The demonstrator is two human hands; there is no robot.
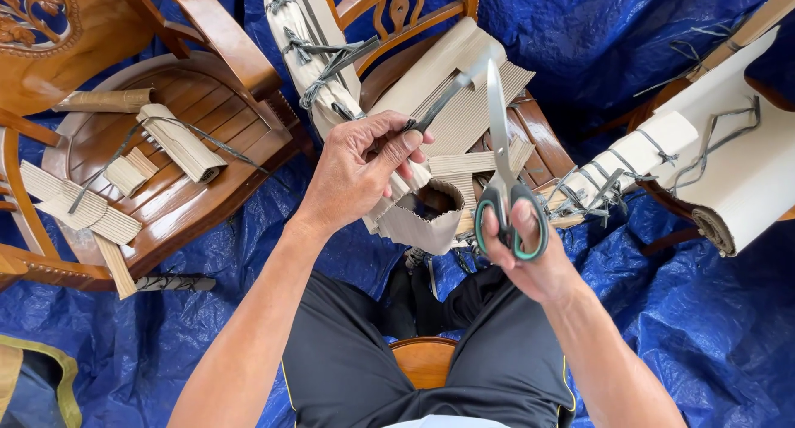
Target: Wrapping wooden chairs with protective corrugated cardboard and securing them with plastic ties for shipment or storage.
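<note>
My right hand (530, 258) grips a pair of scissors (501, 159) by their green and grey handles, blades pointing up and away. My left hand (360, 171) pinches a dark grey plastic strap (439, 105) that reaches to the scissor blades. Beneath both hands, a piece of corrugated cardboard (431, 225) curls over the front of a wooden chair (542, 138). More folded corrugated cardboard (464, 97) lies on that chair's seat.
A second wooden chair (199, 171) at left carries cardboard scraps and a cut strap. Strapped cardboard rolls (729, 163) lie at right, another bundle (310, 47) leans at top centre. Blue tarpaulin (704, 329) covers the floor. My knees and a wooden stool (422, 358) are below.
</note>
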